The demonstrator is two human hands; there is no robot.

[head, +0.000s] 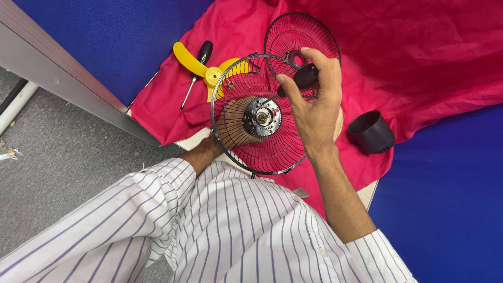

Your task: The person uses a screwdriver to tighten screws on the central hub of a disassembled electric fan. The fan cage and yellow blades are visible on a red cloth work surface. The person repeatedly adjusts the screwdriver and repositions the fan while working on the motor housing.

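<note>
My left hand [230, 128] is behind a round black wire fan guard [236, 152], holding it upright from the back; the hand shows through the wires. A metal motor hub [261, 116] sits at the guard's centre. My right hand [314, 107] grips a dark-handled screwdriver [304, 78] whose thin shaft points down-left at the hub. A second black wire guard [293, 36] lies on the red cloth behind my right hand.
A yellow fan blade [201, 65] and another screwdriver [196, 71] lie on the red cloth [419, 52] at upper left. A black cup-shaped part [372, 131] stands to the right. Blue surfaces [445, 199] surround the cloth; grey floor [63, 152] is at left.
</note>
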